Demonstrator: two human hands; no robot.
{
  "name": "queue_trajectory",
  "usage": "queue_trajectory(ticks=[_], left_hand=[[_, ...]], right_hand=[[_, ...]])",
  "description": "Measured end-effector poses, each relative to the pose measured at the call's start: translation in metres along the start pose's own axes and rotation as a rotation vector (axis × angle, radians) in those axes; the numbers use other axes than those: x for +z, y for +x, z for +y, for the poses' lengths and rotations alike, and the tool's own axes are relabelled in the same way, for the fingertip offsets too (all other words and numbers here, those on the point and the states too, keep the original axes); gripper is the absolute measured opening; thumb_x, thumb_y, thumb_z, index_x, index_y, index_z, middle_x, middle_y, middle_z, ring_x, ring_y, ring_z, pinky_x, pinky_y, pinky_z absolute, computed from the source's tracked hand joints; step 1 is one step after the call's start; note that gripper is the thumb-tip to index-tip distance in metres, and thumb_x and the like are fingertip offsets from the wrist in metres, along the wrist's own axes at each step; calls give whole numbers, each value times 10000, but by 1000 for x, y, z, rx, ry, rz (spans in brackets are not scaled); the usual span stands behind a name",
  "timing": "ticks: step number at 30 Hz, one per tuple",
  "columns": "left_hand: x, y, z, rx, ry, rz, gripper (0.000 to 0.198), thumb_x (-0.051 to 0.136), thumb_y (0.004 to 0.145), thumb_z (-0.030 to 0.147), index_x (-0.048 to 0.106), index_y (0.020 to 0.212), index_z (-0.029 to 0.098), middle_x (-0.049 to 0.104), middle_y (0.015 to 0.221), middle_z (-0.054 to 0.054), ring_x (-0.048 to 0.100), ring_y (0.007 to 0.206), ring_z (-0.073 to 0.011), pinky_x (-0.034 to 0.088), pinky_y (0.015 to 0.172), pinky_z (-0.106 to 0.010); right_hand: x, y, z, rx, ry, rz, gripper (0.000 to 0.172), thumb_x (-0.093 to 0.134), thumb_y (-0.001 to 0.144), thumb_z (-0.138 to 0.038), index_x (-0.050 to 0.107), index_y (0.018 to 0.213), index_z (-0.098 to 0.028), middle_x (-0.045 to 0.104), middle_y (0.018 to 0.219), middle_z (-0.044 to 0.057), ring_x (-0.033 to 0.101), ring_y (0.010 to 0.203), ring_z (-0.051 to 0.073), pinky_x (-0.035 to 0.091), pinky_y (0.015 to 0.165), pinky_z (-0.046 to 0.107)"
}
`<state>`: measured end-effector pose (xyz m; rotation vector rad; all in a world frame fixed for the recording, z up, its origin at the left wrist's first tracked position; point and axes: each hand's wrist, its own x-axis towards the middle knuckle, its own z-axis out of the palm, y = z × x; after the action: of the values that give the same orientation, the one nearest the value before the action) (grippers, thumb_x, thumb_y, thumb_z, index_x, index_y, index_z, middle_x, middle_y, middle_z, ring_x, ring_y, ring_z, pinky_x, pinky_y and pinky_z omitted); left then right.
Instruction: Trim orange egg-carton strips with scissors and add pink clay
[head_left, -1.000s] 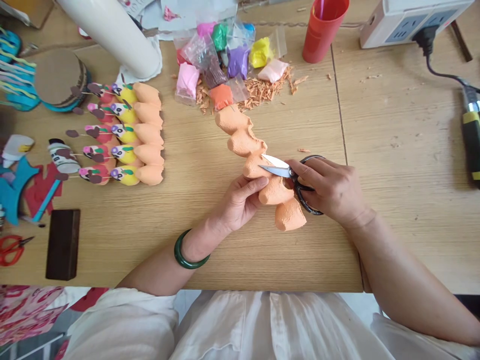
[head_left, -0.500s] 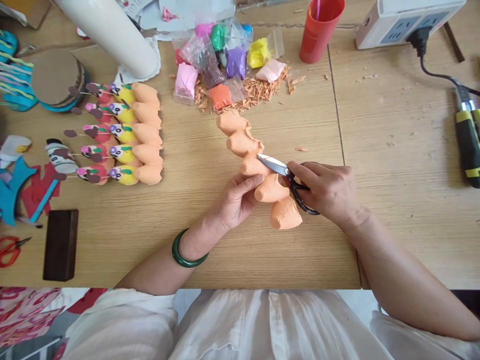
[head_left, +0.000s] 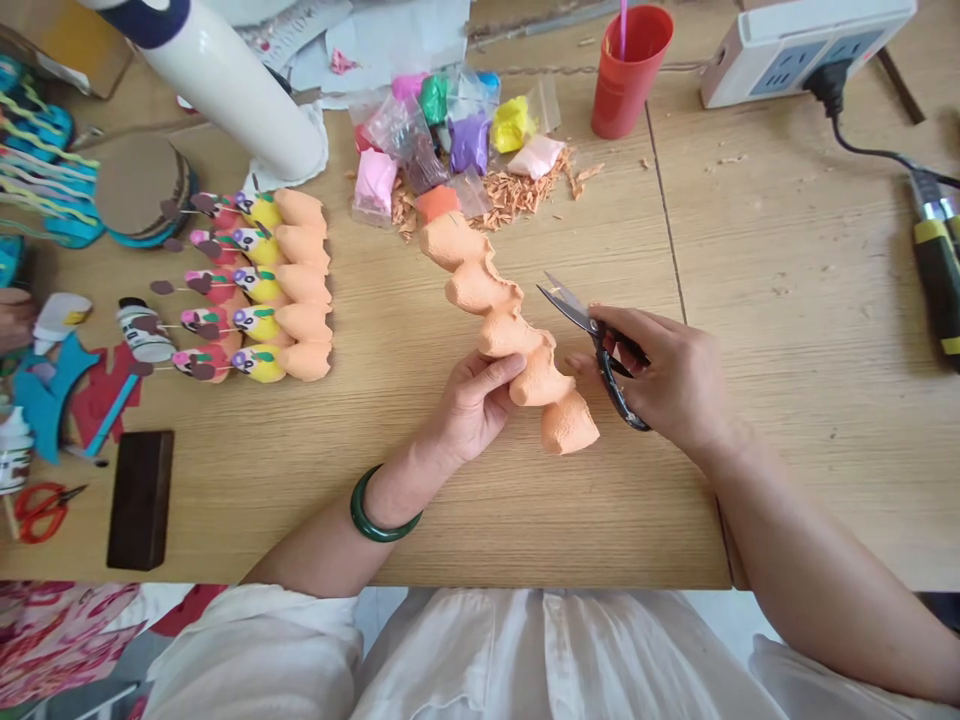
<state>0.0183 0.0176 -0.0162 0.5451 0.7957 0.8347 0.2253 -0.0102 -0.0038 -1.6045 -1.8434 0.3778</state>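
Note:
A long orange strip of joined foam cups (head_left: 499, 320) lies across the middle of the wooden table (head_left: 787, 330). My left hand (head_left: 474, 405) grips the strip near its lower end, fingers curled round one cup. My right hand (head_left: 667, 380) holds small black-handled scissors (head_left: 596, 340) just right of the strip, blades closed and pointing up-left, clear of the foam. A green bangle (head_left: 375, 505) sits on my left wrist.
Finished orange figures with yellow heads (head_left: 255, 285) lie in a row at left. Bags of coloured clay (head_left: 450, 130) and orange shavings (head_left: 517, 190) sit behind the strip, beside a red cup (head_left: 626, 70). A power strip (head_left: 802, 45), screwdriver (head_left: 937, 280), black block (head_left: 140, 498) and red scissors (head_left: 41, 510) are also here.
The scissors were cutting into the strip between two cups; now my right hand has drawn them out to the right, blades closed and off the foam. My left hand keeps its grip.

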Motion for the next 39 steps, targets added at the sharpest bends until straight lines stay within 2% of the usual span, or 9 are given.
queue_trajectory(ticks=[4,7,13,18,24,29,32,39], left_hand=[[2,-2,4,-9,-5,-22,210,823,774,274,764,965,211,774,1040,-8,724,889,-152,565,878,-298],[2,-4,7,-11,-15,-46,229,787,774,233,759,1001,227,770,1010,-5,725,867,-165,576,879,-326],[2,-5,13,2,-44,-19,291,753,740,205,740,1028,246,760,947,8,719,855,-165,568,858,-311],[-1,-3,12,19,-43,7,318,768,737,239,735,1052,255,766,998,2,725,903,-181,565,921,-337],[0,-4,12,9,-106,-56,409,795,760,234,744,1165,255,776,980,14,737,894,-159,580,890,-294],[3,-4,9,11,-60,1,270,796,764,235,762,1030,202,790,972,-11,741,908,-184,566,910,-309],[1,-2,6,47,-22,12,230,799,771,249,752,989,194,789,962,-12,748,929,-200,564,931,-330],[-1,-2,5,75,-15,10,241,804,783,285,728,1007,233,784,1059,-11,750,1015,-218,573,935,-334]], right_hand=[[1,2,2,-11,-30,39,291,669,949,-473,729,1109,-238,727,803,48,623,650,198,475,621,325],[1,2,6,23,33,14,301,679,941,-491,731,1108,-246,717,795,41,598,629,188,473,607,325],[-16,3,-4,214,538,-205,431,756,855,-600,754,1033,-207,647,750,12,552,608,149,433,527,286],[-27,8,-17,314,740,-437,497,762,815,-662,747,913,-175,570,644,-12,478,519,114,385,460,263],[-23,3,-19,297,765,-534,528,787,784,-676,734,933,-172,569,687,-6,502,599,130,375,501,250],[-24,1,-24,345,857,-602,549,755,832,-661,738,1047,-156,501,686,-23,440,603,116,346,525,248],[-25,1,-24,368,874,-611,524,755,845,-638,731,1034,-150,457,658,-37,412,587,108,326,524,248],[-27,3,-25,342,869,-632,495,730,857,-647,680,949,-163,464,706,-26,420,618,114,343,545,255]])
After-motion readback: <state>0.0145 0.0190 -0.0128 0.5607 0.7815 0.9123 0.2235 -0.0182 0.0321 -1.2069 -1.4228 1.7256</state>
